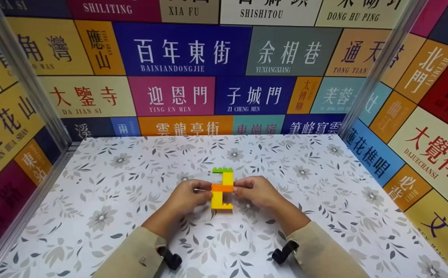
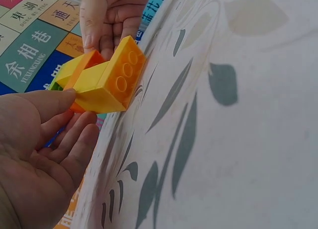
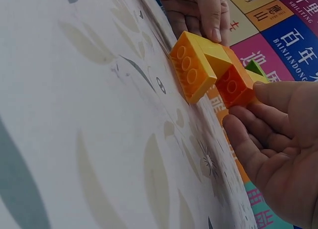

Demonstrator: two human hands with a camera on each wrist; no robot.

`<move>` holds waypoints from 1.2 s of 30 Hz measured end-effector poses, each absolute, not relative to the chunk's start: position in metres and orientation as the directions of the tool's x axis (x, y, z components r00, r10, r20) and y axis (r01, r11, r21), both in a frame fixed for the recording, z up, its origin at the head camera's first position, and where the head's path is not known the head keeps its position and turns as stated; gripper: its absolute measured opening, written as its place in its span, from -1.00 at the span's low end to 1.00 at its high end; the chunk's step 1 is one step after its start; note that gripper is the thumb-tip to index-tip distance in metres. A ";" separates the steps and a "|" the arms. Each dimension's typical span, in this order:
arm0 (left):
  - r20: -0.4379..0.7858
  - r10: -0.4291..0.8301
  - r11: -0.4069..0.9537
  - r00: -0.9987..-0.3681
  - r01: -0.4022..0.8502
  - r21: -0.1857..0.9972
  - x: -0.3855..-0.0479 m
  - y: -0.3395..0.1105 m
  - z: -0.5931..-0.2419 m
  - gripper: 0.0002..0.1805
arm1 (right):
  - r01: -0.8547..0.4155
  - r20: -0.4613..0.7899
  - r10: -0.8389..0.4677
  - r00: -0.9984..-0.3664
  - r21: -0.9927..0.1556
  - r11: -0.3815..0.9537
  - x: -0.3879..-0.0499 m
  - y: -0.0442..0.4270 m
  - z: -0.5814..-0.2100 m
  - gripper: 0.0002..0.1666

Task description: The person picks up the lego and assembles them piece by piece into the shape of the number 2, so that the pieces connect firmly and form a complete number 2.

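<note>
A small assembly of toy building bricks (image 1: pixel 222 188) is held between both hands in the middle of the table. In the head view it has a green brick at the far end, yellow bricks along its length and an orange brick across the middle. My left hand (image 1: pixel 187 197) pinches its left side beside the orange brick. From the other side my right hand (image 1: pixel 255 192) pinches the orange brick's right end. The left wrist view shows round studs inside the yellow-orange end brick (image 2: pixel 130 72). In the right wrist view the hollow underside of the orange brick (image 3: pixel 233 86) faces out.
A white tabletop (image 1: pixel 131 239) with a grey leaf and flower print lies under the hands. Behind it stands a wall (image 1: pixel 181 50) of coloured panels with lettering. Metal posts (image 1: pixel 374 58) rise at the back corners. Black straps with mounts (image 1: pixel 170 258) sit at the sleeves.
</note>
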State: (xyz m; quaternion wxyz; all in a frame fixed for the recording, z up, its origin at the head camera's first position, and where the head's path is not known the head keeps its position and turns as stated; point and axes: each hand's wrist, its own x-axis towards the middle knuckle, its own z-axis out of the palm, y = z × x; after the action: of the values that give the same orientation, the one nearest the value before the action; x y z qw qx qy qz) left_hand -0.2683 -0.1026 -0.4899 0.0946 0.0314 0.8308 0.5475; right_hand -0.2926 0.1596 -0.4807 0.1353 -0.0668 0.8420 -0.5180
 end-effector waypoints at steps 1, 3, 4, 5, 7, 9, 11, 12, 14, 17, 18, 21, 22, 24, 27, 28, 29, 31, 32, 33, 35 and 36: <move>-0.118 0.156 0.398 -0.981 -0.047 0.916 -0.268 -0.102 -0.490 -0.70 | 0.035 -0.166 -0.254 -0.953 -0.891 0.452 -0.292 0.160 -0.481 -0.65; -0.107 0.154 0.399 -0.982 -0.037 0.916 -0.268 -0.102 -0.491 -0.70 | 0.042 -0.175 -0.263 -0.949 -0.894 0.446 -0.292 0.159 -0.481 -0.65; -0.108 0.150 0.401 -0.983 -0.039 0.915 -0.267 -0.102 -0.491 -0.71 | 0.046 -0.181 -0.263 -0.948 -0.893 0.448 -0.292 0.159 -0.481 -0.65; -0.110 0.148 0.401 -0.983 -0.042 0.915 -0.267 -0.102 -0.491 -0.71 | 0.056 -0.189 -0.260 -0.947 -0.893 0.446 -0.291 0.158 -0.480 -0.64; -0.101 0.153 0.403 -0.983 -0.031 0.915 -0.267 -0.101 -0.491 -0.71 | 0.079 -0.204 -0.256 -0.945 -0.902 0.424 -0.292 0.157 -0.480 -0.62; -0.102 0.161 0.400 -0.982 -0.030 0.916 -0.267 -0.101 -0.491 -0.70 | 0.092 -0.206 -0.262 -0.943 -0.916 0.392 -0.292 0.156 -0.481 -0.59; -0.112 0.172 0.385 -0.979 -0.038 0.922 -0.266 -0.101 -0.491 -0.69 | 0.105 -0.208 -0.269 -0.941 -0.930 0.352 -0.293 0.155 -0.482 -0.55; -0.121 0.175 0.379 -0.977 -0.047 0.924 -0.266 -0.101 -0.491 -0.67 | 0.112 -0.210 -0.275 -0.938 -0.936 0.333 -0.293 0.154 -0.483 -0.54; -0.158 0.176 0.364 -0.972 -0.085 0.928 -0.266 -0.101 -0.490 -0.65 | 0.118 -0.213 -0.288 -0.934 -0.942 0.315 -0.293 0.154 -0.484 -0.49; -0.201 0.174 0.356 -0.964 -0.129 0.926 -0.266 -0.101 -0.489 -0.63 | 0.122 -0.220 -0.307 -0.926 -0.943 0.310 -0.293 0.154 -0.484 -0.43; -0.215 0.172 0.357 -0.961 -0.142 0.923 -0.266 -0.101 -0.488 -0.63 | 0.120 -0.221 -0.313 -0.924 -0.943 0.312 -0.293 0.155 -0.484 -0.42; -0.236 0.175 0.358 -0.956 -0.162 0.920 -0.266 -0.100 -0.487 -0.62 | 0.119 -0.224 -0.326 -0.918 -0.942 0.314 -0.293 0.156 -0.484 -0.41; -0.241 0.177 0.360 -0.954 -0.165 0.918 -0.266 -0.100 -0.487 -0.62 | 0.122 -0.228 -0.328 -0.917 -0.942 0.314 -0.293 0.156 -0.485 -0.42; -0.244 0.181 0.367 -0.953 -0.165 0.916 -0.266 -0.100 -0.487 -0.61 | 0.127 -0.236 -0.332 -0.913 -0.940 0.318 -0.294 0.156 -0.485 -0.44; -0.239 0.188 0.362 -0.953 -0.159 0.918 -0.266 -0.099 -0.488 -0.60 | 0.128 -0.244 -0.335 -0.910 -0.935 0.331 -0.294 0.156 -0.485 -0.45; -0.236 0.190 0.355 -0.953 -0.158 0.922 -0.266 -0.099 -0.488 -0.60 | 0.132 -0.249 -0.333 -0.910 -0.932 0.337 -0.293 0.156 -0.486 -0.46; -0.234 0.192 0.344 -0.953 -0.157 0.926 -0.266 -0.098 -0.489 -0.61 | 0.134 -0.253 -0.328 -0.910 -0.929 0.345 -0.293 0.156 -0.485 -0.47; -0.233 0.196 0.326 -0.953 -0.161 0.932 -0.267 -0.097 -0.490 -0.62 | 0.141 -0.262 -0.313 -0.913 -0.922 0.362 -0.293 0.157 -0.485 -0.49; -0.234 0.198 0.314 -0.952 -0.165 0.935 -0.267 -0.097 -0.491 -0.62 | 0.145 -0.267 -0.305 -0.914 -0.918 0.368 -0.293 0.157 -0.485 -0.50; -0.235 0.200 0.304 -0.951 -0.167 0.938 -0.267 -0.097 -0.492 -0.62 | 0.148 -0.269 -0.298 -0.916 -0.916 0.373 -0.293 0.157 -0.485 -0.51; -0.238 0.198 0.309 -0.951 -0.170 0.936 -0.267 -0.096 -0.492 -0.62 | 0.148 -0.268 -0.293 -0.918 -0.915 0.375 -0.292 0.157 -0.486 -0.51; -0.241 0.196 0.311 -0.951 -0.173 0.935 -0.267 -0.096 -0.492 -0.61 | 0.151 -0.269 -0.291 -0.918 -0.916 0.372 -0.293 0.157 -0.486 -0.51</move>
State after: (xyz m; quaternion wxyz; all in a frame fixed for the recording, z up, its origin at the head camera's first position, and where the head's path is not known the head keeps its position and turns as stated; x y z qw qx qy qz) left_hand -0.2670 -0.0959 -0.4915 0.1571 0.0072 0.7941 0.5871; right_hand -0.2926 0.1568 -0.4862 0.1977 -0.0434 0.8042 -0.5588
